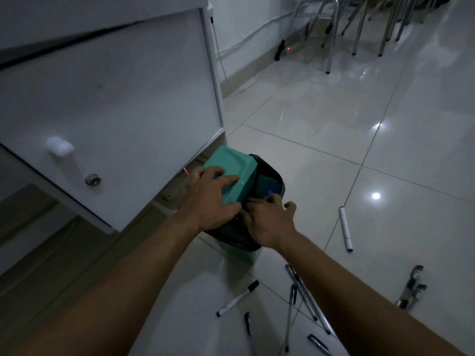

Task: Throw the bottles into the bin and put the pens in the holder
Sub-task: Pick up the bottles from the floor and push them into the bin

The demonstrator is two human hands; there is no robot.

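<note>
A small bin (pixel 239 237) with a black liner stands on the floor beside a white cabinet. My left hand (pixel 208 199) grips its teal lid (pixel 231 170) and holds it tipped up. My right hand (pixel 267 219) is at the bin's mouth, its fingers curled around a bottle. Only the bottle's blue cap (pixel 271 192) shows, inside the opening. Pens lie on the tiles near me: a white marker (pixel 345 228) to the right of the bin, a black-capped marker (pixel 237 299), and several thin dark pens (pixel 304 296). No pen holder is in view.
The white cabinet (pixel 102 111) with a handle and a lock stands close on the left, touching the bin. A small metallic object (pixel 411 289) lies on the floor at the right. Metal chair legs (pixel 331 34) stand far back. A cable runs along the wall.
</note>
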